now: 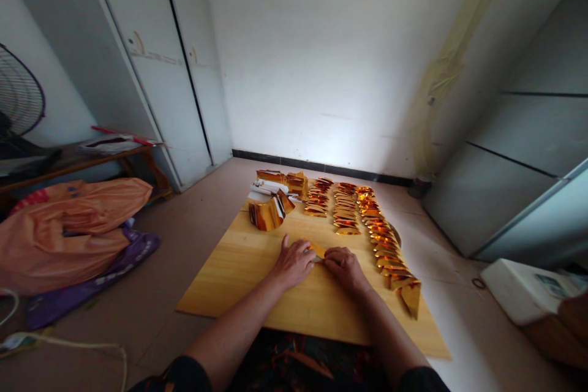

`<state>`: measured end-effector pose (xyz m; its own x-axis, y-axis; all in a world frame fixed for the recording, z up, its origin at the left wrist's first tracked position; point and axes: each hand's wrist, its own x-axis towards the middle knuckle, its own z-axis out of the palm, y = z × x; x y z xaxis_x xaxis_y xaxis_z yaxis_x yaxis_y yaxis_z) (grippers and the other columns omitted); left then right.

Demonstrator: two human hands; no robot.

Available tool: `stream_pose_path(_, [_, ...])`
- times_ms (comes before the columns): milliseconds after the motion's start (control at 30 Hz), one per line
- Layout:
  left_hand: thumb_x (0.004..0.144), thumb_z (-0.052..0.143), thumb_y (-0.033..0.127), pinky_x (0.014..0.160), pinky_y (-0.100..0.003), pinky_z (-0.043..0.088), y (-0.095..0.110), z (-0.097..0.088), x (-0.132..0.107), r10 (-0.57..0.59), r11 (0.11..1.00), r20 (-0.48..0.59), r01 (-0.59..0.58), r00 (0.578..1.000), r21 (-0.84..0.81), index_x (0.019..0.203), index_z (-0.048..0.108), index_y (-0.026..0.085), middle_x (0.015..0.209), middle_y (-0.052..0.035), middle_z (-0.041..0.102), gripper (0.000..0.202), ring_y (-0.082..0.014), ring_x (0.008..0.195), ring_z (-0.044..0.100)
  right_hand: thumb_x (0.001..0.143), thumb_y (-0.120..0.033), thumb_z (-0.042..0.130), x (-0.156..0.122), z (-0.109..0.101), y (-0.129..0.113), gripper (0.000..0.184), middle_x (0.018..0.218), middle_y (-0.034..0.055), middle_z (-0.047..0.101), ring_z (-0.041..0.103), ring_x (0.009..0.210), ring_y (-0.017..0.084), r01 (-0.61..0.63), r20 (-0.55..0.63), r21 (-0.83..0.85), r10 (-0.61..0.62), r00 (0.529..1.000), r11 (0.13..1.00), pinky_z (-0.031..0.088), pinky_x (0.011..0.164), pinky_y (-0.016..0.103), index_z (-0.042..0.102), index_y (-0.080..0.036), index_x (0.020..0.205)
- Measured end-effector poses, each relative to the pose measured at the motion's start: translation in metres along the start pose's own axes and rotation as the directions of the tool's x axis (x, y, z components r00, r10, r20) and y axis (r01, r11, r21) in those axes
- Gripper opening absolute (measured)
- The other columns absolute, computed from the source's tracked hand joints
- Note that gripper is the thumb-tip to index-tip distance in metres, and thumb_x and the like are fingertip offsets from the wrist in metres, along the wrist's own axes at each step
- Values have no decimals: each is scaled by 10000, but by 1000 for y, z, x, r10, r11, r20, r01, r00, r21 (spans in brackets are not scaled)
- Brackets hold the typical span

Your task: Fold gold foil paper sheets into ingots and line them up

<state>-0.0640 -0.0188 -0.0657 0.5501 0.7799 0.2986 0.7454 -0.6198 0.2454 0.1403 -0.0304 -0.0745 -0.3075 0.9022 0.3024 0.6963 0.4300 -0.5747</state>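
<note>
Over the middle of the wooden board (229,263), my left hand (295,262) and my right hand (343,266) face each other. Between them is a small piece of gold foil paper (318,250), its near part pale. The fingers of both hands are closed on its two ends. Beyond my left hand lies a curved stack of gold foil sheets (266,214). Rows of folded gold foil pieces (346,211) stand at the far side, and a longer row (383,245) runs down the board's right side.
More gold foil stacks (296,184) and a white roll (269,187) sit at the board's far left. An orange bag (78,226) and a purple bag (101,275) lie on the floor at left. A white box (528,288) stands at right, a cabinet (160,61) behind left.
</note>
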Motion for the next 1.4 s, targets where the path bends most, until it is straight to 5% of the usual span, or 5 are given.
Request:
stream_pose_path(367, [894, 479, 280, 1051, -532, 211, 2, 10, 4, -166, 984, -15, 164, 986, -69, 917, 637, 242, 1157, -15, 613, 164, -195, 1068, 517, 830, -224, 541, 14, 3, -25, 151, 832, 20, 643, 565, 804, 144, -228, -2, -274, 237, 972, 934, 343, 704, 230, 636, -191, 717])
stream_pose_path(700, [834, 582, 306, 1024, -525, 243, 6, 12, 6, -214, 976, 0, 213, 977, -48, 829, 625, 216, 1162, -31, 602, 100, -223, 1086, 504, 846, -222, 539, 14, 8, -25, 141, 844, 16, 627, 551, 817, 138, -221, -34, -342, 223, 974, 913, 294, 673, 236, 613, -190, 730])
stream_pose_path(1400, [776, 626, 288, 993, -492, 267, 9, 10, 7, -249, 966, 5, 249, 968, -63, 711, 578, 190, 1141, -30, 604, 127, -223, 1058, 512, 735, -112, 519, 11, 13, -11, 139, 856, 20, 639, 593, 840, 157, -257, -89, -100, 248, 965, 961, 381, 761, 251, 618, -201, 778])
